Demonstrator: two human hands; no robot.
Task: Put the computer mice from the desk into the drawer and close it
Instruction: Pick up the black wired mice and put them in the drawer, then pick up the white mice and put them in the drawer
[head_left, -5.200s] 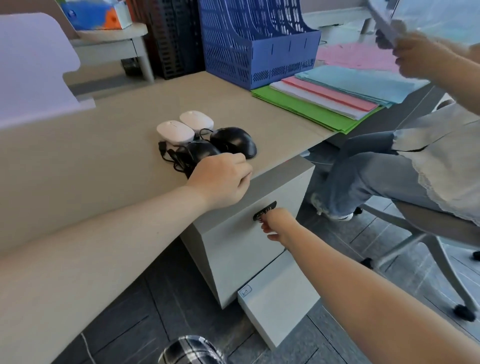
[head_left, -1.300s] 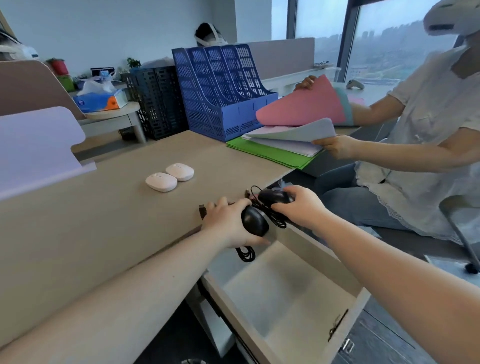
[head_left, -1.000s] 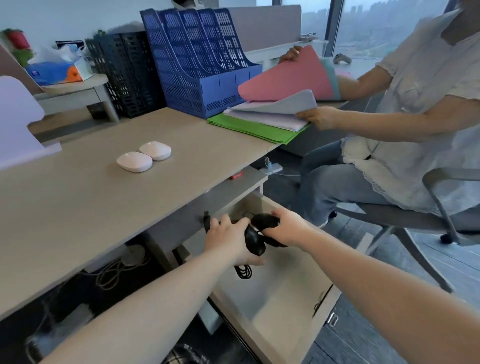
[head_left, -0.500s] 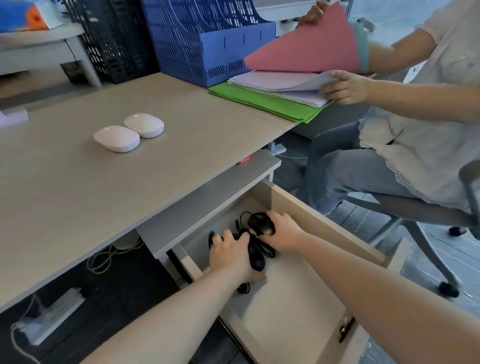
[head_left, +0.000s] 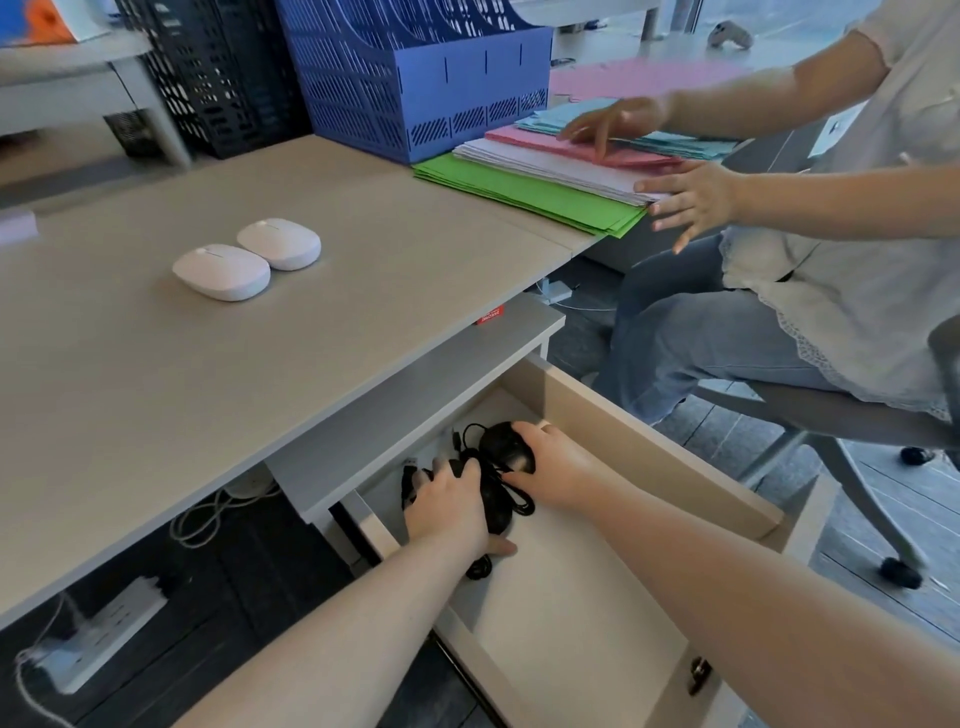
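Observation:
The drawer (head_left: 649, 441) under the desk stands pulled out, its pale floor bare toward the front. Deep inside it, my right hand (head_left: 556, 465) wraps a black wired mouse (head_left: 501, 441). My left hand (head_left: 449, 506) covers a second black wired mouse (head_left: 496, 506), mostly hidden under my palm. Their black cables (head_left: 514, 501) are tangled between my hands. Two white mice (head_left: 222, 271) (head_left: 280, 243) lie side by side on the desk top (head_left: 363, 291), far from both hands.
Another person sits at the right on an office chair (head_left: 841, 431), hands on stacked coloured paper (head_left: 530, 189) at the desk's corner. A blue file rack (head_left: 415, 78) stands behind. A power strip (head_left: 98, 639) lies on the floor under the desk.
Both hands carried the black mice from the desk edge down into the open drawer and now rest at its back. The other person laid the pink sheet down.

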